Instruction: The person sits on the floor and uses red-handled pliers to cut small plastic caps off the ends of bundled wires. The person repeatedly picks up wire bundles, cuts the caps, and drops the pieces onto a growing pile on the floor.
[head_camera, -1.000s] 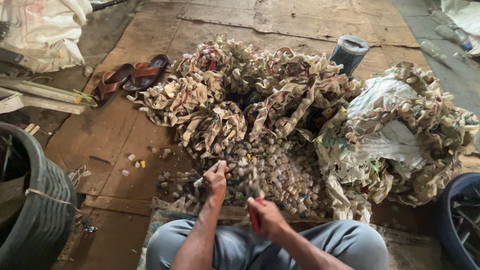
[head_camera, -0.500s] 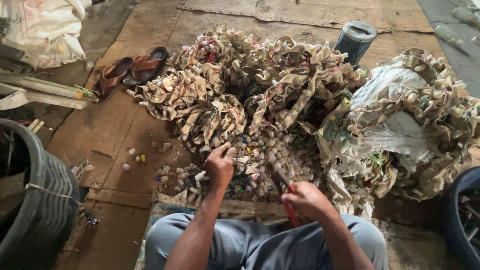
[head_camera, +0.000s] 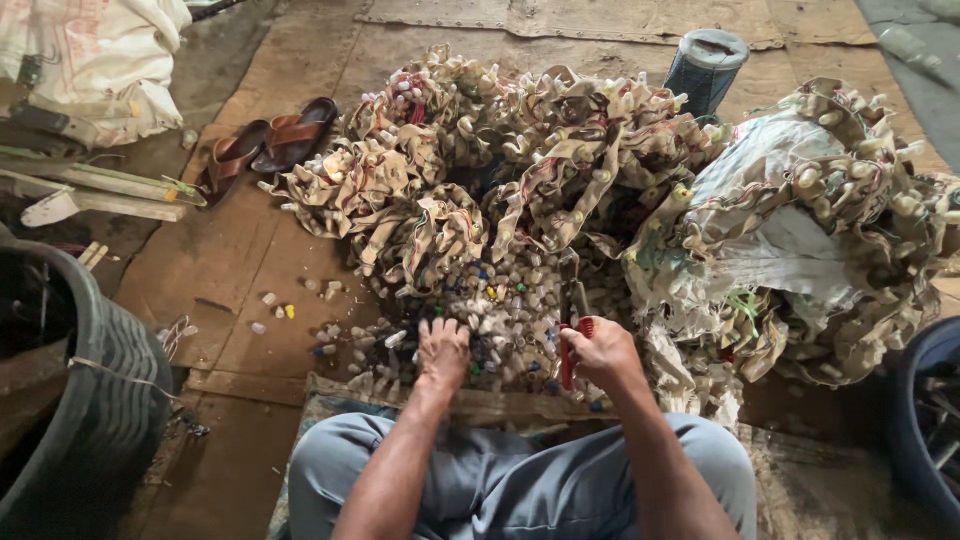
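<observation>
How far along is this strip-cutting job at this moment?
Done: loose cut pieces lie heaped before the knees. In hand: right hand grips a red-handled cutter; left hand rests flat on the pieces. Left: big tangles of studded strips remain uncut.

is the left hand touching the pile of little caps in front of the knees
Touching. The head view shows the left hand pressed palm down on the pile of small caps, fingers spread among them.

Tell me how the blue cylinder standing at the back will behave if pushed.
The blue cylinder stands upright on a narrow base, so a high push would probably tip it. Its round wall suggests it would then roll across the flat board floor. Weight cannot be judged.
</observation>
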